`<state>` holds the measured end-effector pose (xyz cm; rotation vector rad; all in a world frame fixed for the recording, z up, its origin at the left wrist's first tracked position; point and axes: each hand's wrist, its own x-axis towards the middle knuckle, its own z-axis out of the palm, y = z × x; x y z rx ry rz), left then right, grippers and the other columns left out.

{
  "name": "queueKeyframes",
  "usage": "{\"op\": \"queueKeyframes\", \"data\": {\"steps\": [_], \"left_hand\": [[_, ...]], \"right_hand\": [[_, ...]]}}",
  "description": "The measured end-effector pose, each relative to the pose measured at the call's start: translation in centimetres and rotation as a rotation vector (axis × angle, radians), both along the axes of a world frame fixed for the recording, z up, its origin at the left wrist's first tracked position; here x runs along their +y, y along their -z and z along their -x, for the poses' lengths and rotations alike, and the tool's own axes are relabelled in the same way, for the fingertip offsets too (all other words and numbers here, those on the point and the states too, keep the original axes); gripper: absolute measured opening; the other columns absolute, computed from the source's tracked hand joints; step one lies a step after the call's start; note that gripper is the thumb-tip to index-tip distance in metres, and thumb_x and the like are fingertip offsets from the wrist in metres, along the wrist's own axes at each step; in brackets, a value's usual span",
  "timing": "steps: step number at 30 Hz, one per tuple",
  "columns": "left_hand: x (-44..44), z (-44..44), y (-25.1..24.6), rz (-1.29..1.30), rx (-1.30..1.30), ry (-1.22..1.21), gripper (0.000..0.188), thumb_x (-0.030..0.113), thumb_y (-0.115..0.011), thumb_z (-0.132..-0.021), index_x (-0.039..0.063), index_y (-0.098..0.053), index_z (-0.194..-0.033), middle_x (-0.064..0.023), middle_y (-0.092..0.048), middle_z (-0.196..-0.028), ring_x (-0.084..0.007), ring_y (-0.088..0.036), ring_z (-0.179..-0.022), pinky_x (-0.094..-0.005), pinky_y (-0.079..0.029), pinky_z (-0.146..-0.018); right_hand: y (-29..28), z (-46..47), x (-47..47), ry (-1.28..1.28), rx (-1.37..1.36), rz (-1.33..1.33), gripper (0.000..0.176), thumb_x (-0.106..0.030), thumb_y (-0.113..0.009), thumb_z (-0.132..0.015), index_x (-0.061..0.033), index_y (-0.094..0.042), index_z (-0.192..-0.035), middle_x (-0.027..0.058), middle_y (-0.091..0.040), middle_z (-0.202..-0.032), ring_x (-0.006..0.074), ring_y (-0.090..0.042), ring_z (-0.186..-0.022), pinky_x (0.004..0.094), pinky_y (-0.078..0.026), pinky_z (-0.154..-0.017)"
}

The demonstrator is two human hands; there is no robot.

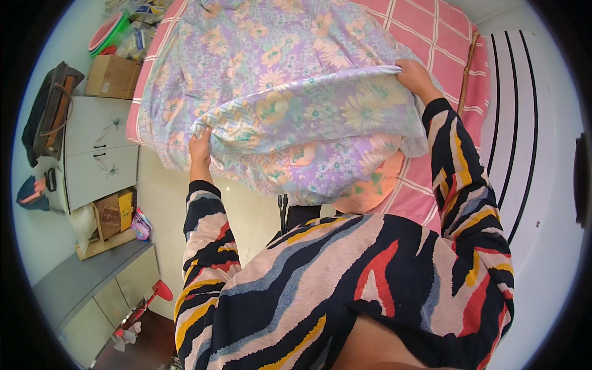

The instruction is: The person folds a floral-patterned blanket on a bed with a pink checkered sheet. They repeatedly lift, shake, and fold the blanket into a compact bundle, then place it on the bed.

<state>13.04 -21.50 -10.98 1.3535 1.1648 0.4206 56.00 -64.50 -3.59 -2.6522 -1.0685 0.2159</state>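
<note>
A thin purple floral fabric cover point(296, 51) lies spread and wrinkled over the bed. My left hand point(200, 147) grips its near edge on the left, where a zigzag pattern shows. On the right, my right hand point(414, 77) pinches the same cover. Between the hands a folded band of the fabric is lifted and stretched, slanting up to the right. Below this band the cover hangs over the near side of the bed. Part of an orange cloth with green marks point(377, 187) shows beneath it.
A pink sheet with white lines point(425, 37) covers the mattress. A wooden stick point(468, 74) lies along its right edge by a white panel with black stripes point(513, 115). To the left stand a white cabinet point(104, 162), a cardboard box point(111, 76) and a grey-topped counter point(99, 268).
</note>
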Motion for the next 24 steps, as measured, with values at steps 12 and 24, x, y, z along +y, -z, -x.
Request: {"op": "queueKeyframes", "data": {"steps": [12, 24], "left_hand": [[6.1, -5.3, 11.8, -0.246, 0.782, 0.200, 0.058, 0.019, -0.067, -0.076, -0.011, -0.045, -0.121, -0.0250, -0.052, -0.121, -0.0336, -0.054, -0.108, -0.0392, -0.044, -0.088], [-11.7, -21.0, 11.5, -0.906, 0.398, 1.144, 0.059, 0.026, -0.057, -0.085, 0.016, -0.034, -0.139, -0.0160, -0.028, -0.146, -0.0356, -0.026, -0.133, -0.0562, -0.020, -0.106]], "right_hand": [[9.1, -2.3, 8.1, 0.032, 0.022, 0.093, 0.026, -0.012, -0.055, -0.073, -0.0090, -0.061, -0.098, 0.0127, -0.062, -0.098, 0.0322, -0.057, -0.095, 0.0419, -0.046, -0.078], [11.7, -3.0, 3.1, 0.102, -0.079, -0.394, 0.046, -0.018, -0.065, -0.075, -0.0102, -0.055, -0.120, 0.0133, -0.053, -0.121, 0.0307, -0.049, -0.114, 0.0396, -0.041, -0.094]]}}
